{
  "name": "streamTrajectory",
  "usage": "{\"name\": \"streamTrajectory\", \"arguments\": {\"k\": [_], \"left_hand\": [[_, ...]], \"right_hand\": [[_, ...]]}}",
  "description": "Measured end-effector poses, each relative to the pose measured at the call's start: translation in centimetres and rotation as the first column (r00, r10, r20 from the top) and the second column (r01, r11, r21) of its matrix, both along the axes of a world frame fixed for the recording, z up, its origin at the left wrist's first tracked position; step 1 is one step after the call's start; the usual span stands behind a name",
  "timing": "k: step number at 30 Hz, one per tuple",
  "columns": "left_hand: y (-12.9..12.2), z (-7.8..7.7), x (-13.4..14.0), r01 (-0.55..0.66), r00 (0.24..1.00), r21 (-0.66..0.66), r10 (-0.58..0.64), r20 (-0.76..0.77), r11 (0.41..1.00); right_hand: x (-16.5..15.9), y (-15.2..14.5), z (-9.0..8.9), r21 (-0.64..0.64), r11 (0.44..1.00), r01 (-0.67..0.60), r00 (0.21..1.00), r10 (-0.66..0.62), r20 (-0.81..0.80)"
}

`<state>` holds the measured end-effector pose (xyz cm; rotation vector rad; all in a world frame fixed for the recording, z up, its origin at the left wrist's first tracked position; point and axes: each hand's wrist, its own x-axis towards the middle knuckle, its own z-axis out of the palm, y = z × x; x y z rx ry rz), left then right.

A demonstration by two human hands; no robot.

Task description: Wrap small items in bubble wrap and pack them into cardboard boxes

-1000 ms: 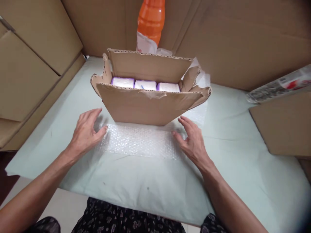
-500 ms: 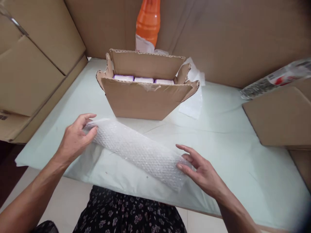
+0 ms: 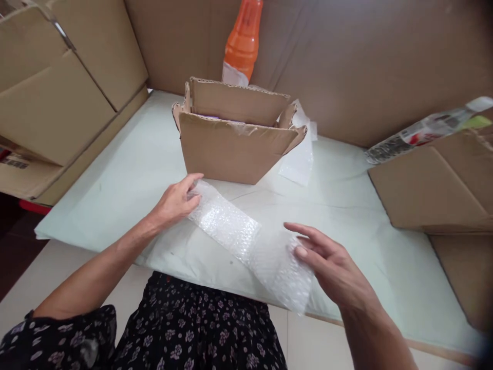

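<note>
A strip of clear bubble wrap (image 3: 225,221) stretches slantwise between my two hands, just above the front of the covered table. My left hand (image 3: 175,203) pinches its upper left end between thumb and fingers. At the lower right end, my right hand (image 3: 325,262) grips the wrap with the thumb on top and the index finger stretched out. The strip bends near its middle. Just beyond it stands an open cardboard box (image 3: 227,149), its flaps up and torn along the edges. Only a sliver of purple-edged packs shows inside, mostly hidden by the front wall.
Behind the box stands an orange bottle (image 3: 242,46), with another piece of bubble wrap (image 3: 298,159) to its right. Large cardboard boxes (image 3: 61,108) line the left side. On the right, a clear plastic package (image 3: 419,133) lies behind a cardboard box (image 3: 435,185).
My left hand has moved right, nearer the box, bringing the wrap's left end with it. The strip, nearly straight before, now bends in the middle. The camera view has shifted slightly.
</note>
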<state>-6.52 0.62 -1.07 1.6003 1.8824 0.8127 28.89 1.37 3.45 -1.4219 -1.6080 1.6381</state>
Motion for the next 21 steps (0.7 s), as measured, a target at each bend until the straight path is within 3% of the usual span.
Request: {"name": "streamTrajectory", "arguments": {"k": [4, 6, 9, 14, 17, 21], "left_hand": [[-0.8, -0.6, -1.5, -0.036, 0.974, -0.027, 0.042, 0.224, 0.999], [-1.2, -0.6, -2.0, -0.035, 0.956, -0.034, 0.043, 0.289, 0.999], [-1.4, -0.5, -2.3, -0.044, 0.949, -0.022, 0.049, 0.31, 0.999], [-1.0, -1.0, -1.9, -0.038, 0.974, -0.04, 0.046, 0.22, 0.998], [-0.8, -1.8, -1.3, -0.027, 1.0, -0.064, 0.027, 0.01, 0.998], [-0.9, -2.5, -0.4, -0.023, 0.968, -0.035, 0.014, -0.25, 0.999]], "right_hand": [[-8.3, 2.6, -0.2, 0.018, 0.99, -0.142, 0.975, 0.143, -0.169], [-12.2, 4.1, -1.4, -0.028, 0.979, -0.2, 0.95, 0.187, -0.248], [-16.2, 5.7, -3.5, -0.095, 0.968, -0.232, 0.948, 0.203, -0.245], [-16.6, 5.9, -5.1, -0.076, 0.978, -0.192, 0.962, 0.173, -0.211], [-15.7, 5.2, -4.9, 0.086, 0.96, -0.266, 0.949, 0.277, -0.149], [-14.9, 4.9, -5.5, 0.288, 0.895, -0.339, 0.934, 0.358, -0.014]]}}
